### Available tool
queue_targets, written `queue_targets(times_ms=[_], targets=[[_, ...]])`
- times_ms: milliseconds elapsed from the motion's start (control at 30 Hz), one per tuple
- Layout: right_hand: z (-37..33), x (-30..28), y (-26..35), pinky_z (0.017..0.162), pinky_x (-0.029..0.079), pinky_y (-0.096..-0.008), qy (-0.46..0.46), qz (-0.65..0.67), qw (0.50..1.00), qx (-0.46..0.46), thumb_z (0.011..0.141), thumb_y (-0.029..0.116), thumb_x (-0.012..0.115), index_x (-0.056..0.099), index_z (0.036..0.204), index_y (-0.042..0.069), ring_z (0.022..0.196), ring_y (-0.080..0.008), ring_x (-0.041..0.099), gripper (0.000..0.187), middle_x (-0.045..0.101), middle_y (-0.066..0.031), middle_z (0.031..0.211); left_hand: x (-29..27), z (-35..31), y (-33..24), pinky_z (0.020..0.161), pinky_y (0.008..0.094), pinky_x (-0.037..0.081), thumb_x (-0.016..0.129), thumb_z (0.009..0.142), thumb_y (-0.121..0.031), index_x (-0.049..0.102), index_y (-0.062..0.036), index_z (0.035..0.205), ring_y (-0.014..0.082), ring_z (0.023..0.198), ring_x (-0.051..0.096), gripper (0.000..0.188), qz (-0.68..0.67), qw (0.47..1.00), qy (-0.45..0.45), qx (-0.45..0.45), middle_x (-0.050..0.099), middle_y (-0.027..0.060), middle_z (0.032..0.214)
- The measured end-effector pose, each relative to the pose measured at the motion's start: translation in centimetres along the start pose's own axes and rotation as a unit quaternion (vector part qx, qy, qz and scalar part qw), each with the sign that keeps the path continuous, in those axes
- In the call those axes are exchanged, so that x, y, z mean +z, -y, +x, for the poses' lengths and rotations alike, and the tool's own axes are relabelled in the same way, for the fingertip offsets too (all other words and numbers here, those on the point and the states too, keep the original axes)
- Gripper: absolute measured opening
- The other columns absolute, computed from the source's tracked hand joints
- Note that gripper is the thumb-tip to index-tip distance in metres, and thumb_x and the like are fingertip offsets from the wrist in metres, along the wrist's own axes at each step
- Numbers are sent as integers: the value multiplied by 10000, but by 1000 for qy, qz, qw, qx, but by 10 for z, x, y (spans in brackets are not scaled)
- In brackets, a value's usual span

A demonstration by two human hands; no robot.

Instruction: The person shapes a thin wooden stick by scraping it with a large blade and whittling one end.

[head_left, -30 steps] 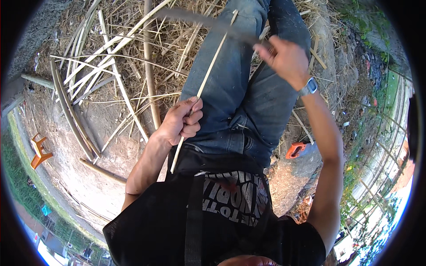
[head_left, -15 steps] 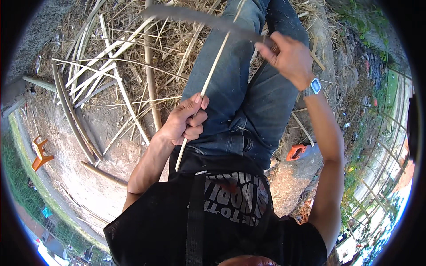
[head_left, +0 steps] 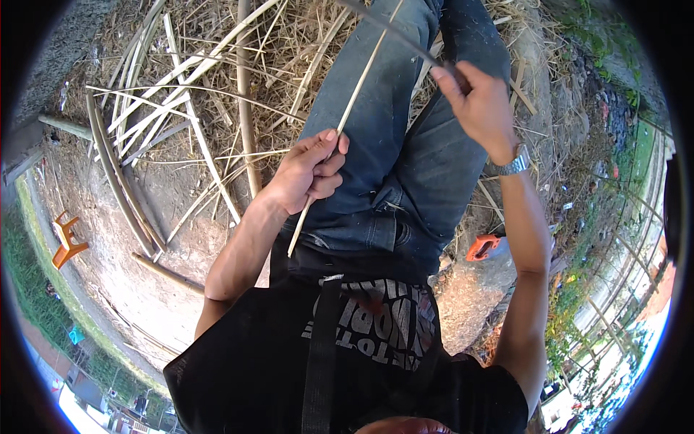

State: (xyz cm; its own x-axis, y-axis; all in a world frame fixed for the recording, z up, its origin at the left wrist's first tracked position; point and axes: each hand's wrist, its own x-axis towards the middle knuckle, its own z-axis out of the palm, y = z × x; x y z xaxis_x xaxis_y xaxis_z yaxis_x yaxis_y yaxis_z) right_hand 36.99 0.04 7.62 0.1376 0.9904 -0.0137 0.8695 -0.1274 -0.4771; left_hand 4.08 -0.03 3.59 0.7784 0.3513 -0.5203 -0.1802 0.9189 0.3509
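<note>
Sprawling at left, pale flat wooden strips (head_left: 200, 129) overlap on tangled dry straw (head_left: 285, 54); the left hand (head_left: 311, 170) grips a thin, pale, straight wooden stick (head_left: 367, 74) over faded blue jeans (head_left: 376, 134), its held stretch hidden, far end out of view! Crossing it, a long dark metal blade (head_left: 406, 40), tip cut off above; the right hand (head_left: 483, 101) clasps its mostly hidden near end.

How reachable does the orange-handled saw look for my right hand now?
Probably not while the right hand grips the long blade; with that put down, likely yes, as the orange saw handle lies uncovered just right of the jeans.
</note>
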Motion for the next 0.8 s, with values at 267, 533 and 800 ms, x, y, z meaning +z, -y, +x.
queue_targets(times_ms=[267,533,800], targets=[[-35,33,22,541,538,-493,12,-62,986,-156,961,673,643,626,805,70,609,-389,688,622,632,-125,580,1,2,0,404,231,119,440,1162,-361,513,-151,1001,32,486,192,275,-34,999,13,-27,277,-78,655],[-13,30,2,537,549,-490,0,-84,991,-106,947,688,644,624,829,91,620,-377,698,609,655,-106,622,-1,-10,18,390,227,109,439,1159,-378,474,-166,962,25,463,170,291,-28,999,1,-38,250,-85,637],[30,20,-55,568,568,-498,-66,-163,984,-12,955,752,574,663,887,88,650,-405,706,673,683,-145,658,-10,-59,21,407,238,134,466,1150,-402,486,-154,961,37,477,194,313,44,996,-65,-48,248,-75,637]])
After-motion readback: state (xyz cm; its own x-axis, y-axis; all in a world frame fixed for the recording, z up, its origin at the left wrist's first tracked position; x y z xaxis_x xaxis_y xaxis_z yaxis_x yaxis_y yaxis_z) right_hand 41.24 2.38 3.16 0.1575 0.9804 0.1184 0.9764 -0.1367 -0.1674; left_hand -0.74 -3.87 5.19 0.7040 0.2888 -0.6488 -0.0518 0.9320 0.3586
